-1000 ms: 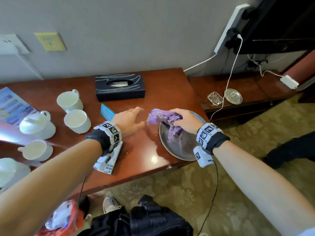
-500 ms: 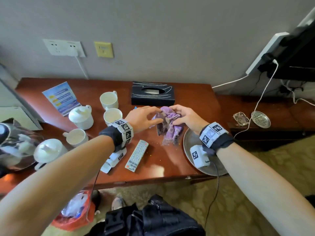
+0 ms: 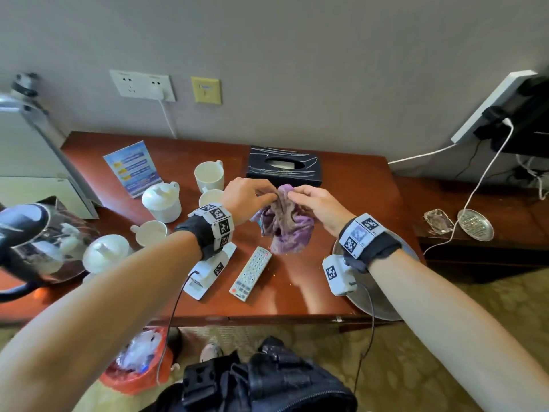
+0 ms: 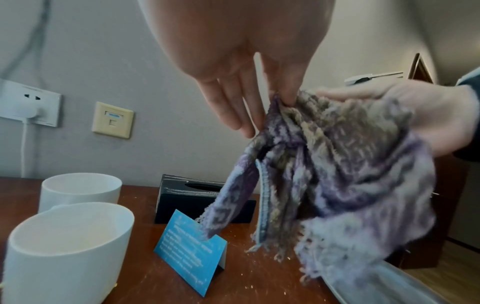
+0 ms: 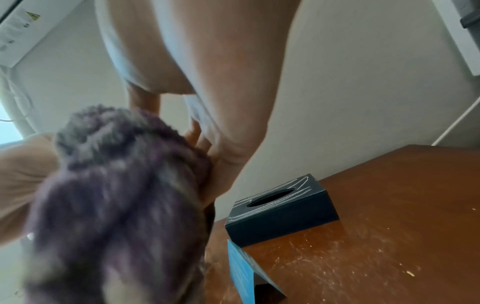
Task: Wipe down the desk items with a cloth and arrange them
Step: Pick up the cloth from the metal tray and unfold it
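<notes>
Purple terry cloth [image 3: 285,224] hangs in the air over the middle of the desk [image 3: 356,185], pinched at its top edge by both hands. The left hand [image 3: 246,197] nips one corner between thumb and forefinger with its other fingers straight and slack; the right hand [image 3: 318,203] has its fingers curled over the bunched fabric beside it. I'd guess they are shaking it out or refolding it for a fresh face, since the wood below is speckled with crumbs.

Just under the cloth's fringe lies a remote control [image 3: 251,273], slanted, with a small blue tent card [image 4: 192,253] beyond it and a black tissue box [image 3: 283,166] at the far edge by the wall. White cups [image 3: 208,175] and lidded pots crowd the left half, with a kettle [image 3: 32,242] at the near left. A round metal tray [image 3: 383,304] overhangs the near right corner, under the right wrist, and looks easy to knock. Open room is mostly the bare strip on the right, between tissue box and tray.
</notes>
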